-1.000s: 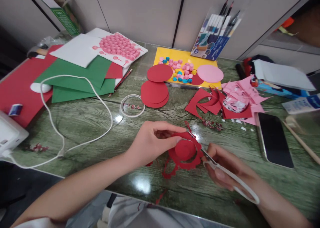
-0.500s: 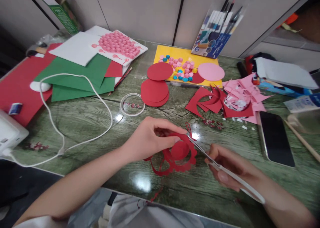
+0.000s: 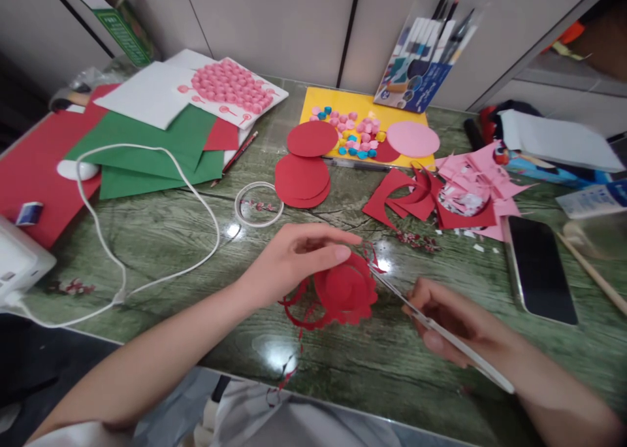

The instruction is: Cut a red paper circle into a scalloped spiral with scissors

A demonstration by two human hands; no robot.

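Observation:
Between thumb and fingers, my left hand pinches the upper edge of a red paper spiral with a scalloped outer rim. A thin red paper strip trails from it toward the table's front edge. My right hand grips white-handled scissors; their blades reach the spiral's upper right edge and look almost closed. A small curl of red paper hangs by the blade tips. Red paper circles lie behind my left hand, near a roll of tape.
Red offcuts and pink scraps lie at the back right, by a phone. A yellow sheet carries small paper rolls. Green paper, a white cable and a charger are on the left.
My left hand has turned the red paper, shifting it slightly left. The scissors' blades have moved along its edge, and the loose strip hangs lower toward the front.

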